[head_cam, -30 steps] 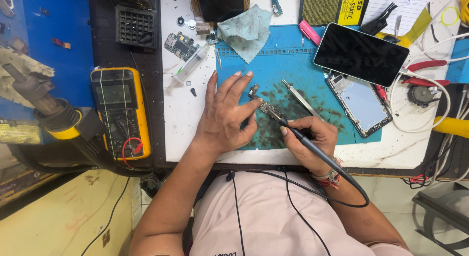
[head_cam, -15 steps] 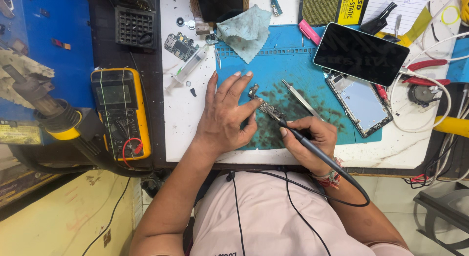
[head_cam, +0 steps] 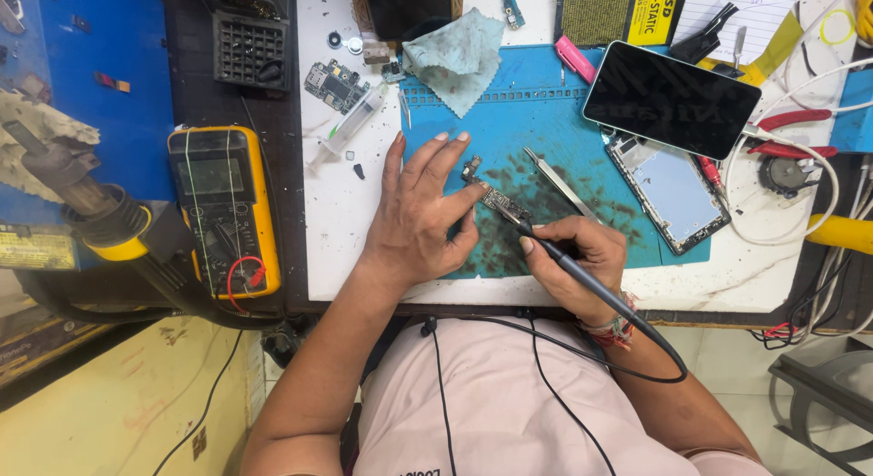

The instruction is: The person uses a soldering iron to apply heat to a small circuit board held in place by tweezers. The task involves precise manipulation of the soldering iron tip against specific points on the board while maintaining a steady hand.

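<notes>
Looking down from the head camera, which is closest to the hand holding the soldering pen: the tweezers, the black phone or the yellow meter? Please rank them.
Measured from the right hand:
1. Tweezers, just above the hand on the blue mat.
2. Black phone, further up and to the right.
3. Yellow meter, far across on the left, beyond the other hand.

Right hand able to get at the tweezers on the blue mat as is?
Probably yes: the tweezers lie bare just above the right hand, nothing between. But that hand holds the soldering iron, so it isn't free to grip.
</notes>
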